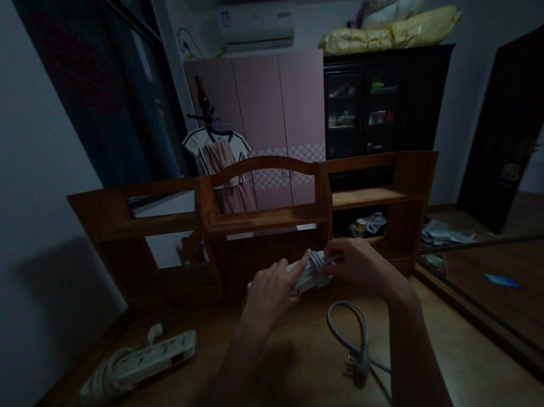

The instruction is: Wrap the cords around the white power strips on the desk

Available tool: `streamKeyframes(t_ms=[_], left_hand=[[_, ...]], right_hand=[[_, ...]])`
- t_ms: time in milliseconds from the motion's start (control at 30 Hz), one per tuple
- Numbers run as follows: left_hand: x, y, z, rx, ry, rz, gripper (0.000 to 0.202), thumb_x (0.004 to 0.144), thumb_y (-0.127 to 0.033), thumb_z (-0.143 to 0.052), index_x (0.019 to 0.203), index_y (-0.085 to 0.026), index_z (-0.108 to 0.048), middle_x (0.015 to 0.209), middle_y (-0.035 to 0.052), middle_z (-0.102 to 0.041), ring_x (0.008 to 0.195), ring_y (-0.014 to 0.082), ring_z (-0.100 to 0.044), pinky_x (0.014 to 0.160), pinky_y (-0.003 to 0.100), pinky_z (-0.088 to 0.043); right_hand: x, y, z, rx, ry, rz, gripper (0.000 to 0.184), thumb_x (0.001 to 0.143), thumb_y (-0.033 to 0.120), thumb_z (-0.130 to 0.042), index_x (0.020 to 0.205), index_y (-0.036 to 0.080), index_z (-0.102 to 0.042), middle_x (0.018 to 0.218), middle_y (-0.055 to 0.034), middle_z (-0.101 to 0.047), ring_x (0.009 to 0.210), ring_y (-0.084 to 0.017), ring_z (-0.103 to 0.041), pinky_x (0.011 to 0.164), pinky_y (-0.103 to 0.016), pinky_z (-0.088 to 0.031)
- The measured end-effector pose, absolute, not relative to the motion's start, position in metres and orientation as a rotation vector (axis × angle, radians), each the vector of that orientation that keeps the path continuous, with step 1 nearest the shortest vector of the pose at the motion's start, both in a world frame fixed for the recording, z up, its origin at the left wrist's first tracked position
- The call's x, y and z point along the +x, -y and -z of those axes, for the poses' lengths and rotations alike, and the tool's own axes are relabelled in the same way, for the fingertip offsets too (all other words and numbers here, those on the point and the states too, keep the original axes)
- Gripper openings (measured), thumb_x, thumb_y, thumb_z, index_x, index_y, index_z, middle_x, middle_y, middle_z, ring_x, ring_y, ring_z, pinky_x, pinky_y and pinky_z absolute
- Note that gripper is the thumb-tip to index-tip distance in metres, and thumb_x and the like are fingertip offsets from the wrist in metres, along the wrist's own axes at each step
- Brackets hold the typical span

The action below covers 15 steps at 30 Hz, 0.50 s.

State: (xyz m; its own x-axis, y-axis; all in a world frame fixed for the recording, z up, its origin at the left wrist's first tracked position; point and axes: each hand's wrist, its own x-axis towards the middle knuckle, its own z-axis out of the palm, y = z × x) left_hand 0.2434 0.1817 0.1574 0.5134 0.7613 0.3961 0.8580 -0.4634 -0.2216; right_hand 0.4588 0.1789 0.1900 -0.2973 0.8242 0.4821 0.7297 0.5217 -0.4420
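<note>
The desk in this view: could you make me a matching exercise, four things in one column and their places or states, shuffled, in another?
Column one
1. Left hand
2. Right hand
3. Plug
4. Left-side power strip

Column two
A. Pinching cord
B. Wrapped in its own cable
C. Gripping the held power strip
D. Grey, prongs showing

Pairs: 1-C, 2-A, 3-D, 4-B

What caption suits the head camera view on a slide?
Left hand holds a white power strip; right hand grips the gray cord wrapped around it.
</note>
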Motion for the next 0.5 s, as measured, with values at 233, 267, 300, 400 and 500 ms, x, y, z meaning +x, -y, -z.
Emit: streamKeyframes(t_ms=[233, 267, 300, 400, 500], left_hand=[[0.250, -0.142, -0.173, -2.789, 1.155, 0.356, 0.084, 0.070, -0.043, -0.073, 0.141, -0.039, -0.029, 0.100, 0.0001, -0.063, 0.087, 0.0213, -0.064, 0.072, 0.029, -0.047], [0.252, -0.136, -0.174, -2.877, 1.086, 0.382, 0.082, 0.069, -0.045, -0.073, 0.140, -0.039, -0.031, 0.102, 0.0000, -0.064, 0.089, 0.0214, -0.064, 0.074, 0.029, -0.047], [0.255, -0.131, -0.175, -2.948, 1.025, 0.410, 0.080, 0.068, -0.045, -0.073, 0.138, -0.038, -0.034, 0.106, -0.0001, -0.064, 0.091, 0.0214, -0.064, 0.076, 0.029, -0.047], [0.259, -0.120, -0.177, -3.047, 0.950, 0.495, 0.068, 0.067, -0.043, -0.073, 0.129, -0.032, -0.045, 0.110, 0.0008, -0.064, 0.093, 0.0222, -0.064, 0.078, 0.030, -0.047], [0.262, -0.115, -0.180, -3.044, 1.004, 0.593, 0.057, 0.066, -0.044, -0.074, 0.114, -0.023, -0.053, 0.099, 0.0027, -0.067, 0.088, 0.0240, -0.065, 0.073, 0.031, -0.047]], right_hand=[[0.464, -0.181, -0.192, -0.972, 1.933, -0.498, 0.037, 0.072, 0.041, -0.074, 0.060, 0.017, -0.049, 0.055, 0.0068, -0.042, 0.052, -0.007, -0.036, 0.046, -0.020, -0.026], [0.464, -0.180, -0.194, -0.944, 1.941, -0.542, 0.038, 0.073, 0.041, -0.072, 0.058, 0.017, -0.048, 0.054, 0.0068, -0.040, 0.052, -0.007, -0.035, 0.046, -0.020, -0.025], [0.464, -0.178, -0.196, -0.916, 1.953, -0.584, 0.039, 0.075, 0.041, -0.071, 0.057, 0.016, -0.048, 0.053, 0.0068, -0.039, 0.051, -0.006, -0.033, 0.046, -0.020, -0.024], [0.465, -0.175, -0.199, -0.840, 1.968, -0.692, 0.040, 0.076, 0.040, -0.070, 0.054, 0.016, -0.048, 0.051, 0.0067, -0.038, 0.049, -0.006, -0.032, 0.045, -0.020, -0.023], [0.464, -0.174, -0.200, -0.766, 1.958, -0.844, 0.040, 0.077, 0.042, -0.069, 0.055, 0.016, -0.047, 0.051, 0.0060, -0.041, 0.048, -0.006, -0.035, 0.045, -0.020, -0.024]])
